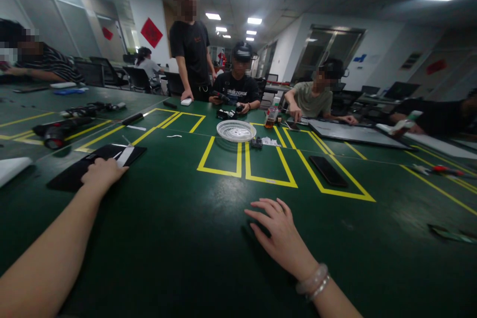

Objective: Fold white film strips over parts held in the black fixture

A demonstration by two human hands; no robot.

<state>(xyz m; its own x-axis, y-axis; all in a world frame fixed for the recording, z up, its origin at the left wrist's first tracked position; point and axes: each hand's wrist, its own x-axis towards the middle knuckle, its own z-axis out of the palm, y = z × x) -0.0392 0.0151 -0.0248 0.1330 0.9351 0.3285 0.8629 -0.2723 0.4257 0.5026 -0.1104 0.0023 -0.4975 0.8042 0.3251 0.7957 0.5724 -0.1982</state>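
Note:
My left hand [102, 174] reaches out over a flat black panel [69, 174] on the left of the table, its thumb stretched out to the side. Just beyond the thumb, a white strip [125, 156] lies across the panel. Part of the panel is hidden under the hand, and the fingertips are hard to make out. With fingers spread and nothing in them, my right hand [279, 231] is low over the bare green tabletop [179, 258], in front of the yellow tape outlines. Bracelets [316, 282] circle that wrist.
Beyond my hands are a round white slotted basket [236, 130], a dark phone [328, 171] and a small dark part [257, 143]. Black tools [61, 131] lie at the left, a large grey panel [354, 134] at the right. Several people are around the table's far side.

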